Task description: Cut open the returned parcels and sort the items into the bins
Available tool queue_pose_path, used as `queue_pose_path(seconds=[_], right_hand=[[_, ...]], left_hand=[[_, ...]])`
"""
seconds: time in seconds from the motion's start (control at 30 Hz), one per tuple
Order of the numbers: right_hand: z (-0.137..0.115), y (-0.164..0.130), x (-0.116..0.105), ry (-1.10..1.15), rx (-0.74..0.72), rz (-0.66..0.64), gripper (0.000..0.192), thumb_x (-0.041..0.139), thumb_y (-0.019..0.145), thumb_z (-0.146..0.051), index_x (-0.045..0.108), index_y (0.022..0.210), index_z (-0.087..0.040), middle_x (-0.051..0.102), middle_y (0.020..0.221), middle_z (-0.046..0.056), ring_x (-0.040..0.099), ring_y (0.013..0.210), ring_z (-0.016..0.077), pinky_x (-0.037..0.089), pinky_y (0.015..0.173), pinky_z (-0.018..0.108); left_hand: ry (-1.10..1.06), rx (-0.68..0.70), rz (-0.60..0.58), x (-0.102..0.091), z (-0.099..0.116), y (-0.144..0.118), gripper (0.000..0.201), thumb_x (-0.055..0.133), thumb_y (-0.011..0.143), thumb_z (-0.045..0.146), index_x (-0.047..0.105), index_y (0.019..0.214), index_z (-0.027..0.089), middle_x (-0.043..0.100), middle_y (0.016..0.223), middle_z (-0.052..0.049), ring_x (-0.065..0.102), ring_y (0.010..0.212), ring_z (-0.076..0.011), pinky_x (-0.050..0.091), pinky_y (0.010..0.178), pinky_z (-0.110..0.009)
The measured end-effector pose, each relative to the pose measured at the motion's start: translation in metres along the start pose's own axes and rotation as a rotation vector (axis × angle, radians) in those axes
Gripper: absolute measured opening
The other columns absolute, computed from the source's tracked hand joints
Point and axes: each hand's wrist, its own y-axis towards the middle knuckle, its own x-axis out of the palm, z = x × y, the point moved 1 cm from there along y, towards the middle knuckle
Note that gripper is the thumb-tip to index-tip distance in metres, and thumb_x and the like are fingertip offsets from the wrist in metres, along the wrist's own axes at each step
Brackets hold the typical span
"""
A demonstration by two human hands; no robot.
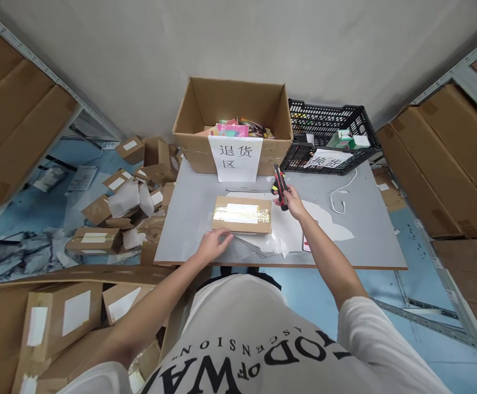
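Observation:
A small flat cardboard parcel [241, 214], sealed with clear tape over a white label, lies on the grey table [369, 241]. My left hand [212, 243] rests on the table at the parcel's near left corner, fingers touching its edge. My right hand [289, 201] is just right of the parcel and grips a red and black utility knife [280, 185] that points away from me. White plastic mailer scraps [328, 221] lie under and beside the parcel.
A large open carton [234, 117] with a white paper sign and colourful packets stands at the table's back. A black plastic crate [328, 137] sits to its right. A white cable [340, 198] lies on the table. Several parcels litter the floor at left; shelves hold cartons on both sides.

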Motion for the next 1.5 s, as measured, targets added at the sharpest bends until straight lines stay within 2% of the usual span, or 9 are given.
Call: queue_pose_path(seconds=[0.07,0.13,0.23,0.33,0.5,0.8,1.03,1.2,1.5], right_hand=[[0.009,-0.036,-0.019,-0.074,0.007,0.024,0.040,0.049,0.082,-0.048,0.039,0.113,-0.025,0.062,0.099,0.003,0.058,0.057,0.0100,0.052,0.052,0.029],[0.024,-0.071,-0.030,-0.136,0.021,0.026,0.049,0.050,0.081,-0.050,0.038,0.120,-0.024,0.061,0.101,0.005,0.056,0.056,0.0098,0.050,0.047,0.027],[0.049,-0.111,-0.034,-0.202,0.060,0.019,0.060,0.049,0.081,-0.051,0.033,0.132,-0.022,0.060,0.101,0.008,0.053,0.054,0.0095,0.045,0.041,0.024],[0.068,-0.130,-0.029,-0.221,0.097,0.012,0.067,0.047,0.082,-0.052,0.028,0.139,-0.023,0.061,0.101,0.009,0.051,0.051,0.0088,0.041,0.038,0.022],[0.079,-0.132,-0.020,-0.187,0.109,0.002,0.067,0.047,0.083,-0.051,0.029,0.141,-0.024,0.061,0.100,0.008,0.048,0.048,0.0071,0.039,0.037,0.021],[0.070,-0.133,-0.023,-0.113,0.141,-0.070,0.066,0.047,0.083,-0.054,0.033,0.138,-0.022,0.061,0.092,0.006,0.045,0.042,0.0060,0.034,0.033,0.019],[0.050,-0.128,-0.030,-0.276,0.196,-0.100,0.061,0.046,0.084,-0.051,0.038,0.137,-0.023,0.058,0.074,0.000,0.043,0.038,0.0056,0.033,0.032,0.018],[0.033,-0.127,-0.033,-0.404,0.192,-0.198,0.057,0.045,0.085,-0.047,0.041,0.136,-0.022,0.054,0.068,-0.001,0.040,0.036,0.0048,0.032,0.032,0.017],[0.032,-0.132,-0.041,-0.416,0.199,-0.230,0.058,0.047,0.084,-0.047,0.042,0.137,-0.023,0.055,0.066,-0.001,0.041,0.036,0.0061,0.032,0.030,0.018]], left_hand=[[0.241,0.125,0.146,-0.012,0.006,0.014,0.048,0.045,0.085,0.050,0.060,0.115,0.016,0.064,0.116,-0.013,0.059,0.108,-0.0276,0.042,0.096,-0.043],[0.438,0.200,0.193,-0.015,0.010,0.030,0.060,0.048,0.082,0.051,0.048,0.129,0.013,0.048,0.136,-0.017,0.043,0.127,-0.0309,0.033,0.104,-0.047],[0.654,0.202,0.146,-0.007,0.013,0.050,0.088,0.053,0.073,0.062,0.030,0.141,0.010,0.020,0.151,-0.020,0.016,0.139,-0.0357,0.018,0.109,-0.055],[0.763,0.144,0.062,0.005,0.011,0.057,0.102,0.050,0.069,0.070,0.020,0.145,0.009,0.010,0.153,-0.021,0.007,0.140,-0.0380,0.011,0.108,-0.060],[0.832,0.098,-0.013,0.012,0.007,0.055,0.109,0.046,0.067,0.076,0.015,0.146,0.008,0.007,0.153,-0.021,0.003,0.140,-0.0384,0.012,0.106,-0.062],[0.859,0.052,-0.027,0.014,0.008,0.057,0.110,0.043,0.067,0.079,0.015,0.147,0.009,0.006,0.154,-0.019,0.000,0.141,-0.0353,0.020,0.106,-0.055],[0.849,0.034,-0.014,0.014,0.011,0.059,0.113,0.042,0.064,0.082,0.016,0.147,0.010,0.008,0.154,-0.016,0.002,0.141,-0.0336,0.030,0.103,-0.050],[0.845,0.007,-0.031,0.014,0.011,0.061,0.115,0.041,0.062,0.084,0.015,0.147,0.009,0.008,0.154,-0.017,0.002,0.141,-0.0348,0.034,0.100,-0.048],[0.821,0.017,-0.037,0.014,0.009,0.061,0.118,0.043,0.061,0.084,0.015,0.147,0.009,0.010,0.154,-0.018,0.001,0.141,-0.0366,0.038,0.096,-0.052]])
